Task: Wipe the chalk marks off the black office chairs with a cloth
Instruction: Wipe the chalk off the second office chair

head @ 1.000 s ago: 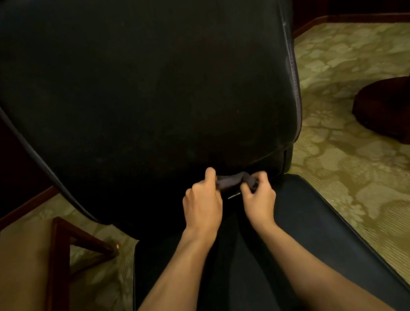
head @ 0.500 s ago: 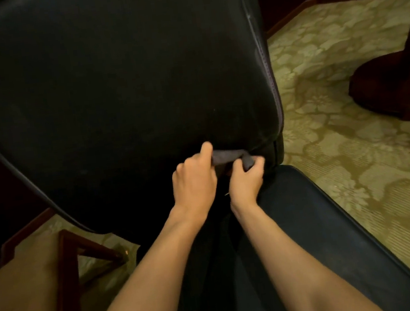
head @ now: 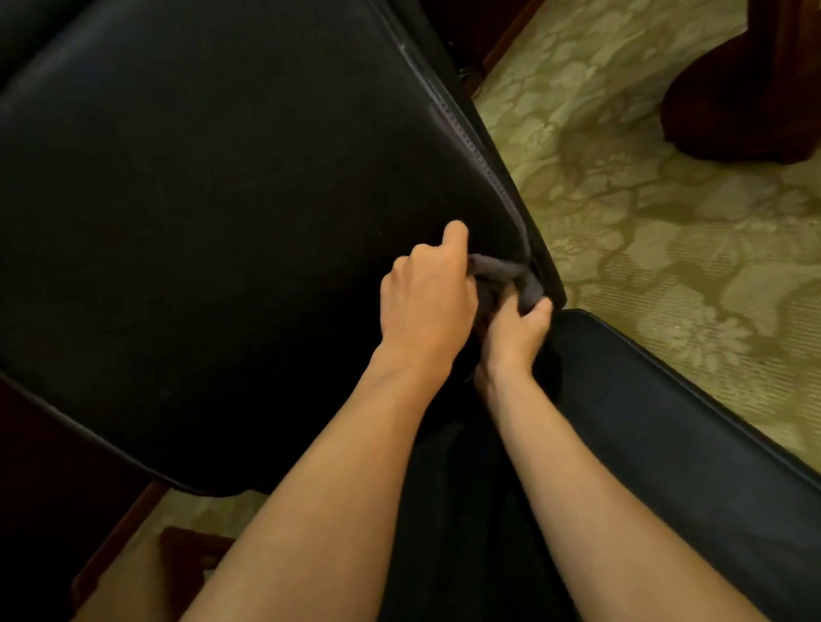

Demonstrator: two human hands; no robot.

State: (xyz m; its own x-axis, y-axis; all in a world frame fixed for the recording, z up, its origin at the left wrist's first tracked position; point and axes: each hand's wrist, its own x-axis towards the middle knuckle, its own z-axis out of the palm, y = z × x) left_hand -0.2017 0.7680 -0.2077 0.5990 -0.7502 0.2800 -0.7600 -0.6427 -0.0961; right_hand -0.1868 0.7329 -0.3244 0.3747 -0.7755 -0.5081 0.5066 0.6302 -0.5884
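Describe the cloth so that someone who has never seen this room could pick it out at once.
Find the big black chair backrest that fills the upper left of the view, and follow its stitched right edge down to the corner where it meets the seat. There the left hand and right hand both grip the cloth: a small, bunched, dull grey wad, paler and softer-looking than the smooth black upholstery around it.

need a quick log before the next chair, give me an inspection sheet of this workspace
surface: black chair backrest and seat; no chalk marks visible in this dim light
job's things: dark cloth bunched at the backrest's lower right corner
clutter: nothing seen
grippers: left hand and right hand both grip the cloth
cables: nothing seen
surroundings: patterned carpet, dark wooden pedestal base at the upper right
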